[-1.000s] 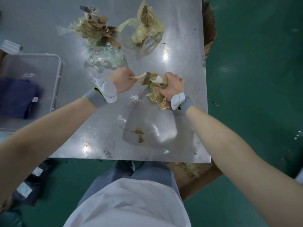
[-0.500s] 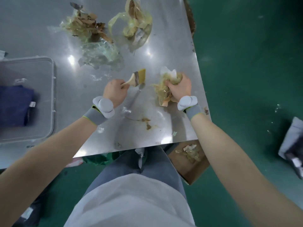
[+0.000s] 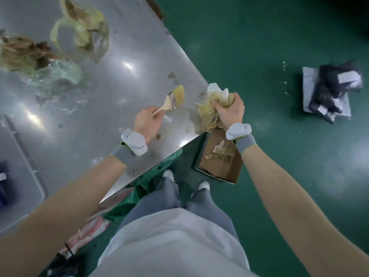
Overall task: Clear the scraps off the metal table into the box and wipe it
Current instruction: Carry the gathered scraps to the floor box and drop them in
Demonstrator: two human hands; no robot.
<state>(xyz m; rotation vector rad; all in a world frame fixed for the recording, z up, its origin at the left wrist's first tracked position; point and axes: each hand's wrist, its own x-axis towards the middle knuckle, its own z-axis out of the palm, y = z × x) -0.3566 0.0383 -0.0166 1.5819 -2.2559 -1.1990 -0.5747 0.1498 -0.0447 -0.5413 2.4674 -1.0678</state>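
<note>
1. Yellowish, crumpled plastic wrap [image 3: 211, 110] fills my right hand [image 3: 229, 110], fingers clenched around it at the near right edge of the metal table [image 3: 119, 80], partly past that edge.
2. Cardboard box [image 3: 218, 162] sits on the floor directly below and just nearer me than that fist, so I judge the drop is a short pull toward my body, right hand far nearer.
3. Left hand [image 3: 147, 121] pinches the paintbrush [image 3: 171, 100] handle, bristles pointing away toward the table's right edge.
4. More scraps [image 3: 83, 35] lie well apart, far left.
</note>
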